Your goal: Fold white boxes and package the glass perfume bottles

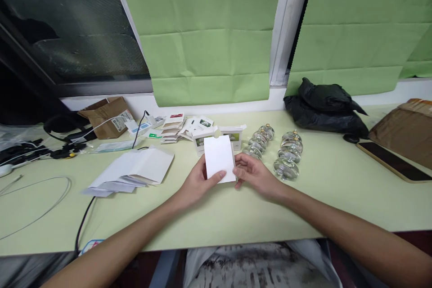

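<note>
Between both hands, over the middle of the table, is a small white flat carton [218,157] with its plain side towards me. My left hand [202,180] grips its left side, the thumb lying across the lower front. At the right edge, my right hand [251,173] pinches it with thumb and fingers. Right behind the carton stand small white boxes [237,138] with green pictures, partly hidden by it. Two rows of round clear glass ornaments with gold tops, a left row [258,141] and a right row [288,155], lie to the right of the boxes.
White folded sheets [135,166] lie at left, near a black cable [84,225]. Small packets [172,128] and an open cardboard box [110,117] are behind them. A black plastic bag [326,110], a phone [394,162] and a brown parcel [405,130] occupy the right.
</note>
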A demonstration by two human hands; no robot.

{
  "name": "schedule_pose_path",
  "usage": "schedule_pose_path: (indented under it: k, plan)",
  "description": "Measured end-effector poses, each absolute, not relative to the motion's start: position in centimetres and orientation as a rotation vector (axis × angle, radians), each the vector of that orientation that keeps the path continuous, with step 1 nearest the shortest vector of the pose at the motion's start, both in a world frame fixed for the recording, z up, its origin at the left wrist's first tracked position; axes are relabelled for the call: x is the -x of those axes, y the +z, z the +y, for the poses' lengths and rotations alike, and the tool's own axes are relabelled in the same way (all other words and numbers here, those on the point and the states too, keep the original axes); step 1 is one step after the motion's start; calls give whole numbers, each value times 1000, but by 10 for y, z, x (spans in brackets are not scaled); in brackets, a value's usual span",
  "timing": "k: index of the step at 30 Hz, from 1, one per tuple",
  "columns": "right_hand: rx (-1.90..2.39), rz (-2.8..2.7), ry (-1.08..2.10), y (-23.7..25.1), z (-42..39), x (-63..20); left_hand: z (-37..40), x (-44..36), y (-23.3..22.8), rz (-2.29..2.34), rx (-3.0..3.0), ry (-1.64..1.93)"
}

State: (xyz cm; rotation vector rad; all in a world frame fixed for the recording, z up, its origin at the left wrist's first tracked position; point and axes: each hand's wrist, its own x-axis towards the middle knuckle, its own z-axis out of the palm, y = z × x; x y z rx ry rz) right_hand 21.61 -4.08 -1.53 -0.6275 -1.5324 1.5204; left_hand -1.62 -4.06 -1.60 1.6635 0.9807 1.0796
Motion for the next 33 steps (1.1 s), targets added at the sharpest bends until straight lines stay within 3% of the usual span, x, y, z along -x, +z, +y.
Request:
schedule_pose_path:
  k: [24, 30, 33]
  plan:
    - [738, -1802, 1019, 3, -48, -221, -51, 13, -6, 1005, -1825, 1050]
    - [699, -1788, 964, 11, -45, -228, -48, 16, 17, 1058, -2054, 997]
    - [726, -1675, 892, 15, -40, -233, -35, 18, 42, 1041, -2227, 1210]
